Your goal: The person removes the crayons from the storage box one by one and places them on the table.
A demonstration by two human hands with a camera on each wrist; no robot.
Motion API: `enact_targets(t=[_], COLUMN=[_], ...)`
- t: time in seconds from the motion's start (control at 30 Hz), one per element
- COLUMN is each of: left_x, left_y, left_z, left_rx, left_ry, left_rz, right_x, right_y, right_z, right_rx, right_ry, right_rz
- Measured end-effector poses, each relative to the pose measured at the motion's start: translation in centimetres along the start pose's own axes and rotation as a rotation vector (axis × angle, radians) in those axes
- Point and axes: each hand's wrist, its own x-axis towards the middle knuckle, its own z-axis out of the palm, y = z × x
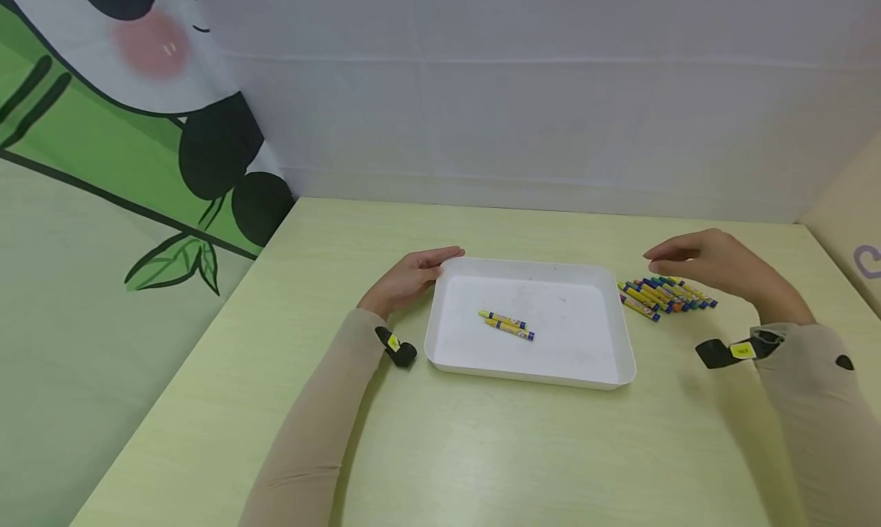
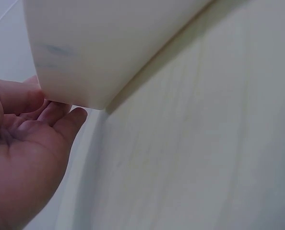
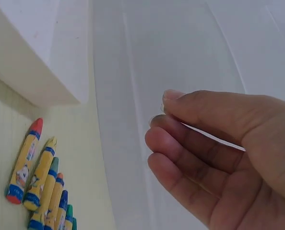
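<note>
A white rectangular tray (image 1: 578,343) lies on the table, with two yellow-wrapped crayons (image 1: 508,328) side by side inside it. At its far left corner my left hand (image 1: 407,281) grips the tray; in the left wrist view the thumb and fingers (image 2: 75,122) meet the corner. My right hand (image 1: 723,263) hovers above and behind a row of crayons (image 1: 643,304) right of the tray. Its fingers (image 3: 164,165) are loosely bent, a small gap parts them from the thumb, and nothing is between them. The row has red, yellow, green, orange and blue crayons (image 3: 25,167).
The pale wooden table (image 1: 482,450) reaches back to a light cloth wall (image 1: 537,129). A panda-and-bamboo print (image 1: 151,114) covers the left side. Another wall (image 1: 853,206) borders the table's right edge. Each wrist carries a black strapped camera (image 1: 399,351).
</note>
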Motion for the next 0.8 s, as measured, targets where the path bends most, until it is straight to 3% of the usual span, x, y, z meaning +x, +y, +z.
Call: enact_targets(t=[0.5, 0.8], left_x=[0.1, -0.1], left_y=[-0.3, -0.1], left_z=[-0.1, -0.1], left_rx=[0.003, 0.007], left_ry=[-0.007, -0.004], left_rz=[0.011, 0.008], right_x=[1.8, 3.4], right_y=[-5.1, -7.2], right_z=[1.6, 3.3], right_rx=[0.059, 0.114], right_ry=[-0.067, -0.197], right_rz=[-0.122, -0.204])
